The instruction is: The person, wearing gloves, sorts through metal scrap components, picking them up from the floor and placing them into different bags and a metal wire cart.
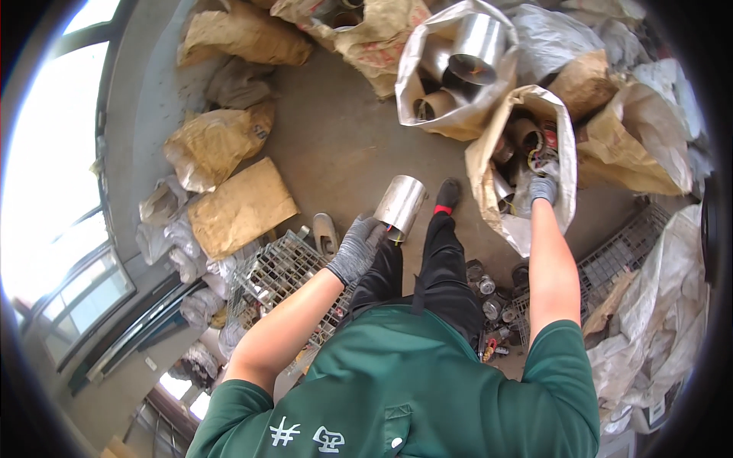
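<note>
My left hand [357, 248], in a grey knit glove, is closed on a shiny metal cylinder [401, 200]. Some coloured bits, perhaps wires, show at the cylinder's lower end. Off to the right, my right hand [543, 188], gloved the same way, reaches into the mouth of a tan woven sack [566, 137]. Inside that sack are several metal cylinders [527, 134] and a whitish piece with coloured strands [544, 159] right at my fingertips. How my right fingers sit around it is hidden.
Beyond stands a white sack [408, 72] of larger metal cylinders. More sacks [637, 133] crowd the right and far sides. A wire basket [286, 271] sits by my left forearm, near a flat brown sack [243, 208]. Small loose parts [492, 305] lie right of my legs.
</note>
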Demonstrator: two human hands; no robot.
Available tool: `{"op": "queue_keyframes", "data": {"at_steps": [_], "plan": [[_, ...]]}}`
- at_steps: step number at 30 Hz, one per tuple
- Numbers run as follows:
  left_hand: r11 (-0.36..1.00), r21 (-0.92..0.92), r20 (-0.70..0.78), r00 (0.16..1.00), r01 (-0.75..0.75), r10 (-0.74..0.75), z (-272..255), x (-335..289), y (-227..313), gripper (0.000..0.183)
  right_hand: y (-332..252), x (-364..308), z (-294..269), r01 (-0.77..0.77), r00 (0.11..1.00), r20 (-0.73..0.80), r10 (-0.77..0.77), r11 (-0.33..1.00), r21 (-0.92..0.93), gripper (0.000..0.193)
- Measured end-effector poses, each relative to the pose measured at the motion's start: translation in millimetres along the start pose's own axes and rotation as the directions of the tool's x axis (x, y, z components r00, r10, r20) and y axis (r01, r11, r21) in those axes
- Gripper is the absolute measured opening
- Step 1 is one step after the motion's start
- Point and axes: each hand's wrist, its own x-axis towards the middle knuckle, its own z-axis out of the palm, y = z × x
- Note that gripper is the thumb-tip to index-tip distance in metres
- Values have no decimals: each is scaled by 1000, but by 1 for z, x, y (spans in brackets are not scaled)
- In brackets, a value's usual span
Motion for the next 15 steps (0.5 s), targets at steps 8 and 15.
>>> {"op": "queue_keyframes", "data": {"at_steps": [8, 15], "plan": [[468, -834, 38, 876, 293, -481, -45, -56, -53, 25, 41, 47, 11, 0, 1000, -7, 0, 1000, -20, 48], [883, 451, -188, 981, 132, -51, -116, -121, -113, 12, 25, -63, -48, 147, 983, -181, -14, 652, 744, 28]]}}
